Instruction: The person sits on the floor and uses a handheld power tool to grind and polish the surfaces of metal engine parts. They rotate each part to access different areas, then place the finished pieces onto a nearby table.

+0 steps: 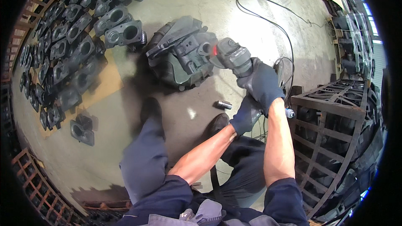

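A concrete floor (96, 155) carries everything. At the person's right stands a barred metal rack (326, 106) holding dark parts. Across on the left, flanged castings (59, 49) lie grouped, some over a cardboard sheet (113, 77), which probably shields them from the concrete. The large casting (180, 54) sits on the floor ahead of the feet, low enough, it seems, for both arms to reach down to it; its own weight likely steadies it. At its right side is a power tool (232, 54), head toward the casting; contact is unclear. The gloved right hand (264, 81) is closed around the tool's body, presumably to control its angle. The gloved left hand (247, 115) presses close below, perhaps for support; its fingers are hidden, so its grip cannot be told. A small metal cylinder (223, 105) lies nearby.
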Action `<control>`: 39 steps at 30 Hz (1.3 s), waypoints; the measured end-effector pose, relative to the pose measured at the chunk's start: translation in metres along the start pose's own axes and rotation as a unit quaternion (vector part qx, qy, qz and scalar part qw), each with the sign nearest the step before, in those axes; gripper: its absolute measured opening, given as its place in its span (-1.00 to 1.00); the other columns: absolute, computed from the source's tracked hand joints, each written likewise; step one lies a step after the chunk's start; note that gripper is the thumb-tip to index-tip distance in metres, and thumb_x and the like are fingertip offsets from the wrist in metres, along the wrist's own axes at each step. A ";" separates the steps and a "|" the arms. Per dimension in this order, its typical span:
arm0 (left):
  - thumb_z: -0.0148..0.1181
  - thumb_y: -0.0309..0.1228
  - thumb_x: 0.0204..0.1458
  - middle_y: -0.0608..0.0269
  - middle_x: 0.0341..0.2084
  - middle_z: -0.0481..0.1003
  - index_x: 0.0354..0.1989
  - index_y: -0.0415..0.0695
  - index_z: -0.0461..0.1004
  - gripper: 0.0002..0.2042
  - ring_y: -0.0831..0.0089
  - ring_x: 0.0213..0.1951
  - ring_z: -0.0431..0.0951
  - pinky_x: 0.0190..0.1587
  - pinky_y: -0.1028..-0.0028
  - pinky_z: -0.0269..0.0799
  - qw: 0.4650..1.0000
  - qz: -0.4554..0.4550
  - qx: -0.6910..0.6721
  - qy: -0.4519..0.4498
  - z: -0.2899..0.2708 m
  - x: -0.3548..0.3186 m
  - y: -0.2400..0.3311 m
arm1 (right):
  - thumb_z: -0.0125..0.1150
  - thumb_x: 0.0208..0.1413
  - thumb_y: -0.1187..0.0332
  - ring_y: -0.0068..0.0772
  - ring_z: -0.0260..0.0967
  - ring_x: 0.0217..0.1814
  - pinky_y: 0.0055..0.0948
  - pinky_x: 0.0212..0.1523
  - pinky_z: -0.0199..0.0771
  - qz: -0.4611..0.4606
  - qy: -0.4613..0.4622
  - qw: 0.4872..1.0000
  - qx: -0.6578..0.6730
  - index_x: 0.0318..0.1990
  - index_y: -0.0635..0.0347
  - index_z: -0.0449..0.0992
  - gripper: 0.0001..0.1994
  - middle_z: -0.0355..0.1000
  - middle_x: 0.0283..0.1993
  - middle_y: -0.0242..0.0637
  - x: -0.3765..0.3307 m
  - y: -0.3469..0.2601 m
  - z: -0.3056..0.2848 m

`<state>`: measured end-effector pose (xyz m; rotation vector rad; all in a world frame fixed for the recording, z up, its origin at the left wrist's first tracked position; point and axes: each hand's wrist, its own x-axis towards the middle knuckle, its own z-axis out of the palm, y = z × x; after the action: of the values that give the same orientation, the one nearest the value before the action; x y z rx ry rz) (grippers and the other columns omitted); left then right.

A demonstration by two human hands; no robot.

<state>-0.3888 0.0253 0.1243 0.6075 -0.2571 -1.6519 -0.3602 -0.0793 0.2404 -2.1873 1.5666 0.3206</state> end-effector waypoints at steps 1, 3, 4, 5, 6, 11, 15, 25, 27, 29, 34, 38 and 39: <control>-0.17 -0.59 0.34 0.15 0.29 0.25 0.40 -0.26 0.05 -0.55 0.43 0.30 0.27 0.34 0.39 0.26 1.000 0.002 -0.022 -0.020 -0.004 0.008 -0.005 | 0.38 -0.21 0.19 0.12 0.57 -0.09 -0.16 -0.02 0.54 0.010 0.006 1.000 -0.008 -0.04 0.30 0.53 -0.47 0.58 -0.19 0.11 0.004 0.003 0.000; -0.16 -0.59 0.33 0.14 0.29 0.25 0.39 -0.26 0.06 -0.55 0.43 0.30 0.27 0.34 0.39 0.26 0.997 0.008 -0.061 -0.045 -0.001 0.014 -0.011 | 0.39 -0.21 0.19 0.10 0.57 -0.08 -0.16 -0.01 0.54 0.026 0.014 1.000 -0.003 -0.04 0.29 0.53 -0.47 0.59 -0.18 0.10 0.005 0.011 -0.003; -0.15 -0.60 0.33 0.13 0.29 0.25 0.39 -0.27 0.06 -0.54 0.43 0.30 0.27 0.34 0.40 0.26 0.996 0.012 -0.078 -0.051 0.005 0.013 -0.012 | 0.39 -0.21 0.20 0.10 0.57 -0.08 -0.16 -0.01 0.54 0.032 0.017 0.999 0.011 -0.04 0.30 0.53 -0.47 0.59 -0.18 0.10 0.001 0.017 -0.004; -0.14 -0.60 0.32 0.13 0.29 0.25 0.39 -0.27 0.06 -0.54 0.43 0.30 0.27 0.34 0.40 0.26 0.994 0.009 -0.096 -0.053 0.009 0.013 -0.013 | 0.39 -0.21 0.20 0.10 0.57 -0.08 -0.16 -0.01 0.54 0.037 0.019 0.999 0.025 -0.04 0.31 0.53 -0.47 0.59 -0.18 0.10 -0.003 0.024 -0.005; -0.13 -0.61 0.32 0.13 0.29 0.26 0.39 -0.27 0.06 -0.54 0.44 0.30 0.27 0.34 0.40 0.27 0.992 0.007 -0.110 -0.053 0.012 0.011 -0.011 | 0.37 -0.20 0.23 0.00 0.59 -0.14 -0.21 -0.07 0.55 0.025 0.029 0.997 0.062 -0.04 0.36 0.52 -0.47 0.60 -0.21 0.08 -0.006 0.029 -0.005; -0.07 -0.47 0.34 0.13 0.29 0.27 0.38 -0.20 0.06 -0.54 0.32 0.28 0.33 0.35 0.33 0.27 0.987 0.002 -0.136 -0.088 0.031 0.004 0.001 | 0.34 -0.21 0.29 -0.24 0.54 -0.25 -0.31 -0.14 0.52 -0.105 0.060 0.988 0.093 -0.06 0.43 0.50 -0.49 0.58 -0.28 -0.01 -0.017 0.071 0.000; 0.23 -0.40 0.17 0.03 0.22 0.34 0.29 -0.27 0.11 -0.43 0.29 0.24 0.38 0.28 0.36 0.33 0.991 0.013 0.120 -0.048 0.049 -0.019 0.044 | 0.39 -0.12 0.29 -0.34 0.49 -0.25 -0.34 -0.20 0.53 -0.016 0.069 0.937 0.343 0.01 0.42 0.46 -0.47 0.55 -0.20 -0.09 -0.043 0.043 -0.022; 0.40 -0.15 -0.14 -0.20 -0.30 0.59 -0.02 -0.44 0.31 -0.34 -0.03 -0.15 0.63 -0.05 0.28 0.53 0.799 -0.018 0.600 -0.021 0.112 -0.029 0.107 | 0.35 0.01 0.39 -0.41 0.50 -0.31 -0.42 -0.29 0.55 -0.087 0.137 0.808 0.567 0.02 0.39 0.46 -0.58 0.52 -0.22 -0.20 -0.081 0.063 -0.062; 0.40 -0.12 -0.15 -0.24 -0.33 0.58 -0.06 -0.45 0.34 -0.34 -0.05 -0.19 0.64 -0.09 0.25 0.54 0.759 -0.004 0.651 -0.022 0.110 -0.015 0.101 | 0.28 0.03 0.39 -0.38 0.53 -0.29 -0.40 -0.29 0.58 -0.154 0.140 0.750 0.628 0.00 0.39 0.46 -0.61 0.53 -0.21 -0.17 -0.068 0.087 -0.048; 0.38 -0.11 -0.09 -0.28 -0.35 0.57 -0.10 -0.48 0.39 -0.39 -0.06 -0.24 0.65 -0.15 0.21 0.55 0.704 -0.002 0.707 -0.077 0.095 -0.006 0.113 | 0.24 0.03 0.31 -0.36 0.54 -0.30 -0.41 -0.31 0.59 -0.089 0.130 0.772 0.616 0.00 0.38 0.47 -0.59 0.53 -0.22 -0.14 -0.057 0.098 -0.039; 0.31 -0.26 0.12 -0.03 -0.30 0.63 -0.10 -0.27 0.53 -0.67 0.18 -0.27 0.67 -0.17 0.34 0.58 0.605 0.184 0.775 0.005 0.001 0.011 0.192 | 0.30 -0.02 0.28 -0.37 0.52 -0.28 -0.42 -0.25 0.58 -0.040 0.043 0.696 0.716 0.08 0.35 0.42 -0.49 0.51 -0.22 -0.14 -0.007 0.137 0.031; 0.27 -0.28 0.18 0.01 -0.16 0.59 -0.01 -0.24 0.52 -0.68 0.28 -0.14 0.60 -0.01 0.35 0.50 0.572 0.230 0.751 0.236 -0.106 0.022 0.258 | 0.27 -0.01 0.29 -0.32 0.52 -0.29 -0.36 -0.24 0.61 -0.020 -0.025 0.628 0.777 0.17 0.33 0.34 -0.44 0.48 -0.18 -0.13 0.045 0.160 0.111; 0.26 -0.27 0.19 0.00 -0.13 0.58 0.00 -0.25 0.52 -0.67 0.27 -0.11 0.59 0.01 0.34 0.49 0.641 0.170 0.713 0.227 -0.119 0.029 0.263 | 0.27 0.00 0.29 -0.30 0.52 -0.29 -0.34 -0.24 0.62 -0.013 -0.031 0.606 0.795 0.16 0.33 0.35 -0.44 0.49 -0.18 -0.13 0.057 0.163 0.129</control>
<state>-0.1053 -0.0302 0.1485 1.9677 -1.2577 -0.5532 -0.4868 -0.1109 0.0685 -0.6747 0.9025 -0.7726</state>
